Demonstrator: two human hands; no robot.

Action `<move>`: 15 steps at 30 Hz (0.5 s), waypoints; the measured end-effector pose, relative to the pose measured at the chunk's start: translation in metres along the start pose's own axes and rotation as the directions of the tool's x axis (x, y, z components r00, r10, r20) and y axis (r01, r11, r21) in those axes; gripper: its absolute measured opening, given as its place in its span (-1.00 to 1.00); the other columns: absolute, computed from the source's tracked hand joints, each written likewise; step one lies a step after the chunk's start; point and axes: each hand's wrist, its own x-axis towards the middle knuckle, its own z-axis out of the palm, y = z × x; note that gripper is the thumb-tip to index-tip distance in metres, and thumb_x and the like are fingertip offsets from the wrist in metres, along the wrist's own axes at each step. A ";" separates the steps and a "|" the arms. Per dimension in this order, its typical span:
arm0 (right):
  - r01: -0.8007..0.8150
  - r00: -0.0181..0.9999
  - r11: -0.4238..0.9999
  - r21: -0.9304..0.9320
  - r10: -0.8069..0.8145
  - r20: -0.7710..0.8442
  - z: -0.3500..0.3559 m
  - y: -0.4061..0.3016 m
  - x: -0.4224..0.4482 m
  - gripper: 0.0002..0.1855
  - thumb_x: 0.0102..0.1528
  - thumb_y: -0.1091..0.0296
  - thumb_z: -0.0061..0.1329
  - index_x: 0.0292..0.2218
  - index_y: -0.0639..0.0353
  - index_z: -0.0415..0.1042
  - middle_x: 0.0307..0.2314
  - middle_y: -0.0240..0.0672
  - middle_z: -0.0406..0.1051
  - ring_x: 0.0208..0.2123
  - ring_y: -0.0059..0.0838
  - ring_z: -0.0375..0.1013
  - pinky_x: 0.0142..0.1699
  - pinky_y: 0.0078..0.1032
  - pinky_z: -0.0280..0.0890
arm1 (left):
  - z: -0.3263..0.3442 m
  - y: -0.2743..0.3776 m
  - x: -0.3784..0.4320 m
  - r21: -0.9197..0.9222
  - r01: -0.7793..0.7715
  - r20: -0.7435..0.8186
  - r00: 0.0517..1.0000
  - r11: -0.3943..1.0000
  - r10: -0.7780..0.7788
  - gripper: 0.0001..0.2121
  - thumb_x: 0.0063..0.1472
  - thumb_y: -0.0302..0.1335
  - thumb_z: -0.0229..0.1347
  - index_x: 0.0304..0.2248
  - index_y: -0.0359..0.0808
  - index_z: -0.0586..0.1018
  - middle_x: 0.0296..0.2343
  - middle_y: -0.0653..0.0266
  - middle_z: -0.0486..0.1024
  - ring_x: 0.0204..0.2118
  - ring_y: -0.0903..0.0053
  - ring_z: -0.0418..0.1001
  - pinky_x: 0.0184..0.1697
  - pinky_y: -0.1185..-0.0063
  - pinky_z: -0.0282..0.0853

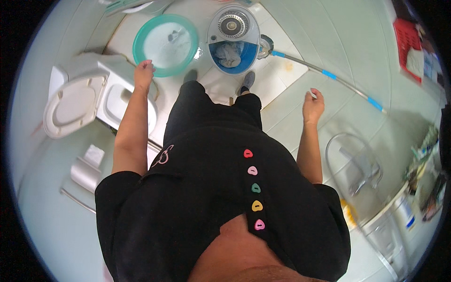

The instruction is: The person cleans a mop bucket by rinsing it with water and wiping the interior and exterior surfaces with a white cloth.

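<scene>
My left hand [143, 74] is raised with curled fingers near the lower rim of a green plastic basin [137, 44]; whether it touches the rim cannot be told. White suds fill the basin, and a small grey item lies in them. My right hand [313, 105] hangs out to the right with bent fingers, nothing visible in it. Ahead of my feet stands a small round washing machine [253, 21] with a grey top and a blue tub, its upper part showing a ribbed round disc. Wet, pale cloth [229, 54] lies in the tub.
A toilet with its seat raised [75, 105] is at left, above a toilet roll holder [84, 174]. A mop [306, 63] slants from beside the machine along the right wall. Shower fittings [366, 176], bottles and a red plastic basket [405, 46] are at right.
</scene>
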 end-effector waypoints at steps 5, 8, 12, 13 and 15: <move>0.144 0.944 0.974 0.176 -0.189 0.271 0.081 0.029 0.056 -0.74 -0.06 0.39 -0.03 -0.27 0.24 0.41 -0.37 -0.15 0.40 -0.47 -0.34 0.41 -0.28 -0.46 0.30 | 0.066 0.000 -0.029 -0.062 -0.011 -0.060 0.998 0.998 0.007 -0.77 0.12 -0.43 -0.02 -0.23 -0.32 0.45 -0.39 0.36 0.45 -0.38 0.62 0.41 -0.38 0.65 0.29; 0.310 0.861 0.946 0.097 -0.322 0.394 0.135 0.047 0.076 -0.71 -0.06 0.37 -0.04 -0.25 0.22 0.39 -0.34 -0.11 0.38 -0.43 -0.25 0.42 -0.25 -0.40 0.30 | 0.116 -0.026 -0.008 0.122 -0.095 -0.033 0.994 0.988 0.099 -0.76 0.10 -0.41 -0.01 -0.24 -0.33 0.48 -0.40 0.23 0.49 -0.35 0.50 0.44 -0.31 0.60 0.31; 0.301 0.731 0.943 0.145 -0.325 0.600 0.232 0.060 0.077 -0.64 -0.07 0.37 -0.07 -0.17 0.18 0.35 -0.25 -0.08 0.32 -0.30 -0.19 0.39 -0.16 -0.34 0.27 | 0.199 -0.043 0.050 0.325 -0.245 0.058 0.969 0.913 0.239 -0.72 0.06 -0.39 0.00 -0.22 -0.34 0.48 -0.33 0.05 0.49 -0.23 0.25 0.42 -0.12 0.47 0.28; 0.325 0.691 0.930 0.172 -0.358 0.628 0.268 0.065 0.077 -0.63 -0.07 0.37 -0.07 -0.16 0.17 0.34 -0.22 -0.07 0.30 -0.27 -0.18 0.38 -0.14 -0.32 0.26 | 0.216 -0.048 0.072 0.370 -0.294 0.099 0.956 0.881 0.277 -0.70 0.06 -0.39 0.00 -0.20 -0.34 0.47 -0.29 0.05 0.47 -0.19 0.23 0.40 -0.09 0.46 0.26; 0.397 0.628 0.908 0.134 -0.375 0.682 0.334 0.072 0.073 -0.58 -0.07 0.37 -0.08 -0.11 0.13 0.30 -0.16 -0.07 0.25 -0.18 -0.11 0.33 -0.09 -0.29 0.26 | 0.248 -0.063 0.118 0.395 -0.403 0.122 0.914 0.826 0.387 -0.66 0.05 -0.38 0.02 -0.16 -0.33 0.44 -0.24 0.02 0.42 -0.13 0.20 0.34 -0.05 0.43 0.23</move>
